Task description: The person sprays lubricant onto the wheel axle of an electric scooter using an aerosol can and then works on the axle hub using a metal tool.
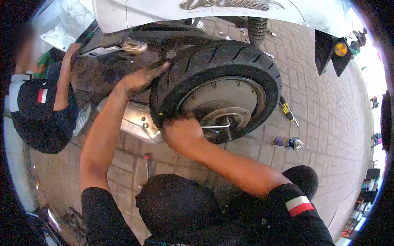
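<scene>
My left hand (141,78) lies against the upper left side of a black scooter tyre (221,55), its fingers stretched out along the tread. My right hand (184,133) is closed in a fist in front of the wheel's lower left side. From it sticks out the silver shaft of an L-shaped hex key (215,126), whose bent end is at the wheel hub, beside the round brake disc (232,115). Whether the tip sits in a bolt is too small to tell. The grey wheel (223,96) is still under the white scooter body (152,12).
A spray can (287,142) and a yellow-black screwdriver (289,111) lie on the brick paving to the right. Another tool with a red end (147,164) lies below the metal cover (139,123). A co-worker in a dark shirt (45,110) is at the left. A shock absorber (257,30) stands behind the tyre.
</scene>
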{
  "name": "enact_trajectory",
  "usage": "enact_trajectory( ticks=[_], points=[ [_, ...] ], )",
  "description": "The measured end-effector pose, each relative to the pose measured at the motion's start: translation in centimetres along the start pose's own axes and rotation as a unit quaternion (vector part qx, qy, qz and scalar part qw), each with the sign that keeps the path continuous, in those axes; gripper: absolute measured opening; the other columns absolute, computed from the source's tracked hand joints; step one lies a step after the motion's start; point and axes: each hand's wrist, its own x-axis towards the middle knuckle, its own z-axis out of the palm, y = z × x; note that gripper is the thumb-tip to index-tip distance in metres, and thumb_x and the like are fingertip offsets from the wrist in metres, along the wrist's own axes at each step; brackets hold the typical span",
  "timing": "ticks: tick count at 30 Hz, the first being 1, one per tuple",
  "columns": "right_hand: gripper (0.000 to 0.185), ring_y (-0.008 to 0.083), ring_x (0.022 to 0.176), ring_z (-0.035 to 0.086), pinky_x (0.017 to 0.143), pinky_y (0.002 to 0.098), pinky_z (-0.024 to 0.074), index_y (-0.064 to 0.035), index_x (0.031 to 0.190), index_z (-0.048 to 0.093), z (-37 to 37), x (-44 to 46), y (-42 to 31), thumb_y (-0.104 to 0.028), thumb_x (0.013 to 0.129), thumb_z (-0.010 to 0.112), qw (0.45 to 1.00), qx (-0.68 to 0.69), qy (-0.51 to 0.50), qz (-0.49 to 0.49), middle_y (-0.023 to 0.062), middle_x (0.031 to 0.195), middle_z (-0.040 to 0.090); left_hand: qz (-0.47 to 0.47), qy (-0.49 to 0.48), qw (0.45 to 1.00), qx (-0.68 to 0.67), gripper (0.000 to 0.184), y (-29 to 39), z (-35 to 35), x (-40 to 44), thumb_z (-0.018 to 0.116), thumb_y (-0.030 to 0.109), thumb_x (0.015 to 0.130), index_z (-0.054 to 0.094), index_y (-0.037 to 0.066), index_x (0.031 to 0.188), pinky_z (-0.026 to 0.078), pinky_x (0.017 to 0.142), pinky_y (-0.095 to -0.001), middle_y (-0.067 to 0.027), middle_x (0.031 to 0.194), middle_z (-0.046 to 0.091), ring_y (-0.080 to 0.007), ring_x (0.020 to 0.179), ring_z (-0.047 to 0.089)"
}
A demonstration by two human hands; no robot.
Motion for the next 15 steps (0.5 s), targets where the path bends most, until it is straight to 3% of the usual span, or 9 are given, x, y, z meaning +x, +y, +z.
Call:
enact_trajectory(
  ticks=[1, 3, 4, 6, 10, 12, 13, 15],
  points=[
    [0.032, 0.0339, 0.089, 0.066, 0.093, 0.0538, 0.0434, -0.0053, 0.106, 0.065, 2.2, -0.3, 0.4, -0.028, 0.086, 0.053, 1.000, 0.001, -0.001, 0.001, 0.0166, 0.095, 0.069, -0.001, -0.001, 1.000, 0.000, 0.072, -0.6, -0.1, 0.2, 0.051, 0.056, 0.091, 0.043, 0.002, 0.138, 0.033, 0.107, -0.0328, -0.0111, 0.133, 0.053, -0.0229, 0.119, 0.049],
    [0.038, 0.0326, 0.109, 0.058, 0.106, 0.0541, 0.0285, -0.0039, 0.116, 0.063, 5.9, -1.2, 0.8, -0.024, 0.085, 0.052, 0.998, -0.034, 0.036, -0.034, 0.0176, 0.114, 0.064, -0.032, -0.034, 0.999, 0.002, 0.076, -1.8, -0.3, 0.6, 0.048, 0.061, 0.090, 0.042, 0.003, 0.139, 0.031, 0.108, -0.0337, -0.0114, 0.137, 0.050, -0.0241, 0.124, 0.046],
    [0.038, 0.0326, 0.109, 0.058, 0.106, 0.0541, 0.0285, -0.0039, 0.116, 0.063, 6.1, -1.6, 0.8, -0.024, 0.085, 0.052, 0.998, -0.037, 0.040, -0.034, 0.0176, 0.114, 0.064, -0.029, -0.033, 0.999, 0.004, 0.076, -2.1, -0.3, 0.7, 0.048, 0.061, 0.090, 0.042, 0.003, 0.139, 0.031, 0.108, -0.0337, -0.0114, 0.137, 0.050, -0.0241, 0.124, 0.046],
    [0.039, 0.0318, 0.125, 0.045, 0.106, 0.0556, 0.0278, -0.0034, 0.119, 0.060, 6.5, -3.3, 1.2, -0.023, 0.088, 0.048, 0.966, -0.209, -0.098, -0.119, 0.0157, 0.121, 0.060, -0.013, -0.011, 0.999, 0.028, 0.064, -2.4, 0.0, 0.7, 0.047, 0.052, 0.095, 0.043, 0.006, 0.139, 0.029, 0.110, -0.0330, -0.0079, 0.141, 0.045, -0.0225, 0.127, 0.042],
    [0.040, 0.0306, 0.129, 0.041, 0.109, 0.0558, 0.0220, -0.0043, 0.120, 0.060, 11.4, -5.5, 3.7, -0.025, 0.089, 0.047, 0.941, -0.301, -0.050, -0.149, 0.0124, 0.124, 0.059, -0.001, 0.011, 1.000, -0.003, 0.063, -0.8, 0.8, -0.4, 0.046, 0.052, 0.095, 0.043, 0.006, 0.138, 0.028, 0.111, -0.0342, -0.0092, 0.141, 0.045, -0.0246, 0.128, 0.042],
    [0.041, 0.0329, 0.125, 0.044, 0.109, 0.0523, 0.0248, -0.0027, 0.121, 0.059, 12.0, -6.2, 4.5, -0.022, 0.088, 0.046, 0.925, -0.330, -0.064, -0.178, 0.0177, 0.127, 0.056, 0.004, 0.025, 0.999, 0.046, 0.082, -0.2, 0.7, -1.1, 0.045, 0.068, 0.087, 0.041, 0.005, 0.140, 0.030, 0.109, -0.0346, -0.0136, 0.140, 0.046, -0.0275, 0.128, 0.043],
    [0.041, 0.0336, 0.124, 0.045, 0.109, 0.0512, 0.0257, -0.0021, 0.121, 0.059, 11.6, -6.2, 4.2, -0.022, 0.087, 0.046, 0.919, -0.340, -0.067, -0.187, 0.0194, 0.128, 0.055, 0.008, 0.027, 0.998, 0.048, 0.082, -0.3, 0.7, -1.3, 0.045, 0.068, 0.087, 0.041, 0.005, 0.140, 0.030, 0.109, -0.0346, -0.0136, 0.140, 0.046, -0.0275, 0.128, 0.043],
    [0.040, 0.0325, 0.124, 0.045, 0.108, 0.0509, 0.0267, -0.0024, 0.122, 0.058, 10.1, -5.9, 3.5, -0.018, 0.087, 0.046, 0.940, -0.272, -0.159, -0.133, 0.0169, 0.130, 0.053, 0.068, 0.062, 0.996, 0.015, 0.080, -1.3, 1.4, -1.0, 0.047, 0.065, 0.089, 0.042, 0.003, 0.139, 0.031, 0.109, -0.0360, -0.0153, 0.139, 0.047, -0.0275, 0.127, 0.044]
  ],
)
